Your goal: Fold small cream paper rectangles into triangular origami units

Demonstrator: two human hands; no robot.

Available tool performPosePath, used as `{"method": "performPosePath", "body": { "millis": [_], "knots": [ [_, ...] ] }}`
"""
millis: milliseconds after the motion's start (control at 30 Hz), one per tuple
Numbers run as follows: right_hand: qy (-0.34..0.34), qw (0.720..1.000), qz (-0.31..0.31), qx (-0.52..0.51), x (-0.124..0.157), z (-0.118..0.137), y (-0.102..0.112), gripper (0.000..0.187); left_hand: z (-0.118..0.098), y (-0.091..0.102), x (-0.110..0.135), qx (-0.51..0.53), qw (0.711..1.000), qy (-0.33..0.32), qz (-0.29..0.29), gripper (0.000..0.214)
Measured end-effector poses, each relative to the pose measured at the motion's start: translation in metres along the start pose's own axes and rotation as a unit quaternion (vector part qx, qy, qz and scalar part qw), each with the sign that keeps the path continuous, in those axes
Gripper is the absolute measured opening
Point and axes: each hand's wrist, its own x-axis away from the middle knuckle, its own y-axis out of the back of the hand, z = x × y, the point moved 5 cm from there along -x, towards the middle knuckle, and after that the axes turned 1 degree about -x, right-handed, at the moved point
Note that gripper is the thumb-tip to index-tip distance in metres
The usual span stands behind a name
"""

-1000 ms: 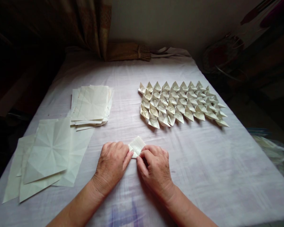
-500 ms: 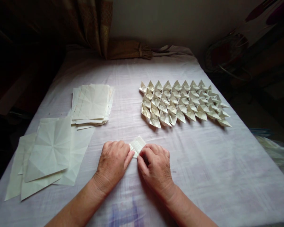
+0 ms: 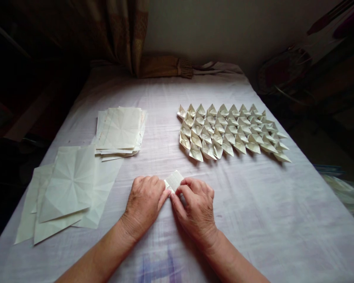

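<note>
A small folded paper square (image 3: 174, 180), turned like a diamond, lies on the cloth between both hands. My left hand (image 3: 146, 196) is closed on its left side, the thumb pressing near the lower corner. My right hand (image 3: 195, 202) is closed at its lower right edge, thumb and forefinger tips at the paper. The fingers hide part of the piece. Beyond the right hand stand rows of small folded paper boats (image 3: 228, 131), packed close together with their points up.
A stack of creased paper sheets (image 3: 118, 129) lies at the back left. Nearer, larger creased sheets (image 3: 66, 184) overlap one another. A curtain (image 3: 126, 39) hangs at the far edge of the cloth-covered table (image 3: 268, 220). A plastic bag (image 3: 346, 192) is beyond the right edge.
The right thumb has shifted slightly left towards the paper's lower corner, close to the left thumb. The whole view has shifted a little. Both hands stay on the paper.
</note>
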Motion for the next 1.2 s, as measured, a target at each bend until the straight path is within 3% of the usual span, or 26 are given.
{"method": "performPosePath", "body": {
  "millis": [667, 1000, 1200],
  "knots": [
    [-0.019, 0.999, 0.025, -0.032, -0.002, -0.005, -0.004, 0.008, 0.001, -0.001, 0.0, 0.022, 1.0, -0.005, 0.021, 0.019],
    [-0.005, 1.0, 0.025, -0.01, -0.001, -0.003, -0.006, 0.005, 0.013, -0.003, 0.011, 0.116, 0.99, 0.037, -0.068, 0.013],
    [-0.008, 0.999, 0.026, -0.016, -0.001, -0.004, -0.007, 0.005, 0.023, -0.001, 0.017, 0.106, 0.991, 0.044, -0.067, 0.012]
  ]
}}
